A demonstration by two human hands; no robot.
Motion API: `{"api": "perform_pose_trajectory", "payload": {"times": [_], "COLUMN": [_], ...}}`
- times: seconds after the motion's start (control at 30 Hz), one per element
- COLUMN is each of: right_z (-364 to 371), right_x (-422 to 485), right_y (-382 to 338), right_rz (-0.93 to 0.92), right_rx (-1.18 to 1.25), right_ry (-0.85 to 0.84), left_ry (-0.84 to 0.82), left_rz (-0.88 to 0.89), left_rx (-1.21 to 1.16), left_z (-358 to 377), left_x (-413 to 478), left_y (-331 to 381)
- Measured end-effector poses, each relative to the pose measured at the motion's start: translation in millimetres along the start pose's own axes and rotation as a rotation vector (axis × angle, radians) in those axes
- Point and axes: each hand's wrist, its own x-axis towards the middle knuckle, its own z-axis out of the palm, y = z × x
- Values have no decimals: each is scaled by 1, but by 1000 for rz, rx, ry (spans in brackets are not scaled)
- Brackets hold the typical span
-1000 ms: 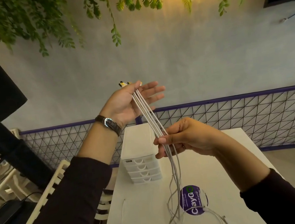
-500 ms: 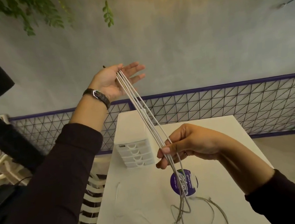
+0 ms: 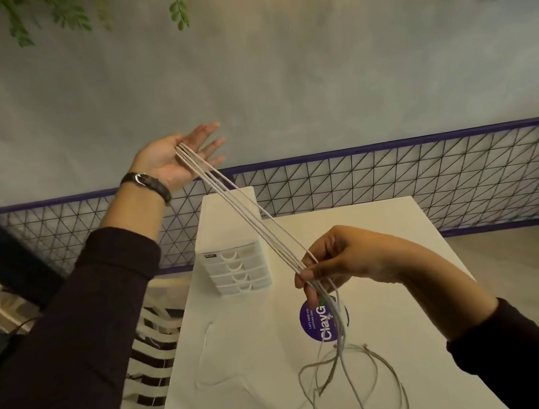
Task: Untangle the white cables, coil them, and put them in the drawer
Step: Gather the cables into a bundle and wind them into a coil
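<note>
Cable loops cut off below

White cables; white table; white drawer unit; purple round sticker; black triangle-patterned mesh, purple-edged.

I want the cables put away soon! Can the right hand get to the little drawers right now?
Probably not yet. The right hand is pinching the white cables stretched up to the left hand. The drawers sit close, shut, nothing between.

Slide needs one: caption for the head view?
Both hands stretch white cables taut above the table, drawers shut.
</note>
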Motion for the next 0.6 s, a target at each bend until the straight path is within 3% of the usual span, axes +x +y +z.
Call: {"api": "perform_pose_trajectory", "payload": {"times": [0.17, 0.6], "right_z": [-5, -38], "right_x": [4, 0], "right_y": [-8, -17], "right_rz": [18, -76], "right_rx": [-66, -64], "right_ry": [-42, -155], "left_ry": [60, 132], "left_rz": [60, 104], "left_rx": [-133, -167], "left_z": [2, -36], "left_x": [-1, -1], "left_y": [22, 61]}}
